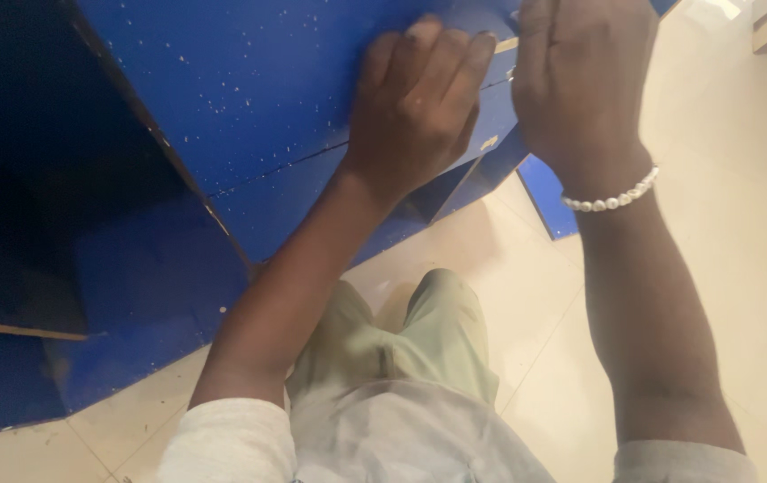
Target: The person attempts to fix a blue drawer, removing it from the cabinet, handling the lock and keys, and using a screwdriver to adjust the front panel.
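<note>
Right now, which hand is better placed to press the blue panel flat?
The left hand, probably. It already lies knuckles-up across the blue panel by its seam. The right hand, with the bead bracelet, sits at the panel's edge.

A: Blue panel: laminate-like facing, smooth, semi-matt, speckled with pale dust-like flecks. Bare wood-coloured edge shows at the lower left.

B: Noted. Floor?

A: Cream tiles, smooth, soft sheen, thin grout lines.

B: Wrist item on the right hand?

A: Bracelet of white beads, glossy, pearl-like.

B: Clothing?

A: Trousers pale green woven cloth, matt; sleeves light grey cloth, matt. Left hand lies flat on the panel's smooth face.
</note>
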